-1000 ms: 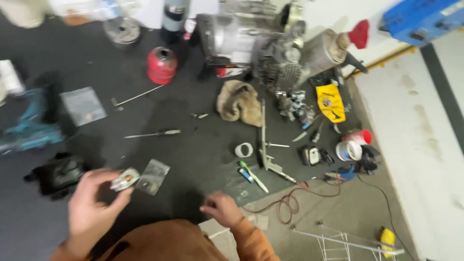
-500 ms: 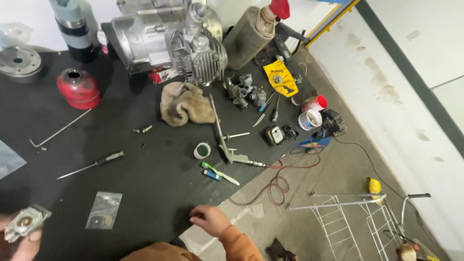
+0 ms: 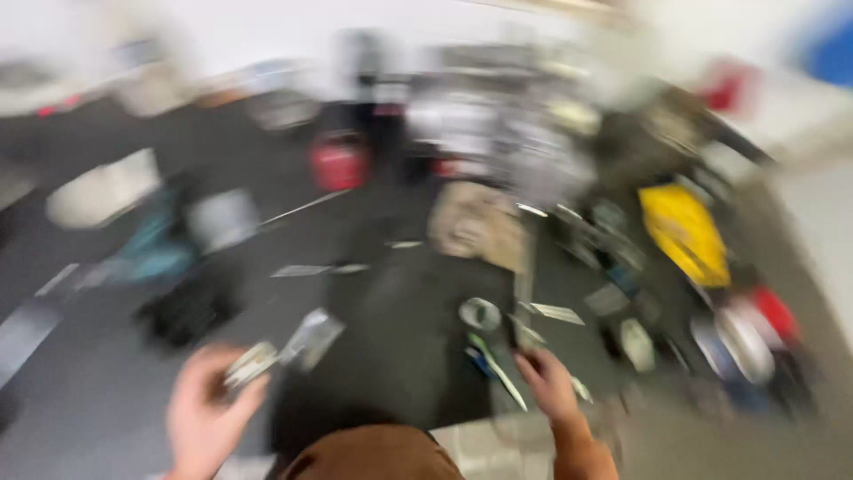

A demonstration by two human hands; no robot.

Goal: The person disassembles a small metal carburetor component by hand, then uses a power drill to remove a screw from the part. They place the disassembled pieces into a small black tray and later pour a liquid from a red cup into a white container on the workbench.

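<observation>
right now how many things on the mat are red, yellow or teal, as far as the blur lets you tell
red: 2, a can at the back and a blurred thing at the right
yellow: 1, a flat tool at the right
teal: 1, a tool at the left
total: 4
The picture is too blurred to rule out smaller ones.

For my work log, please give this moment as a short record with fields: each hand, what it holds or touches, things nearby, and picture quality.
picture quality: heavily blurred by motion
left hand: raised above the dark mat, holds a small metal part; grip detail not readable
right hand: low over the mat, beside a green and white tool; contact cannot be told
nearby: tape ring, tan rag, red round can, yellow item
</observation>
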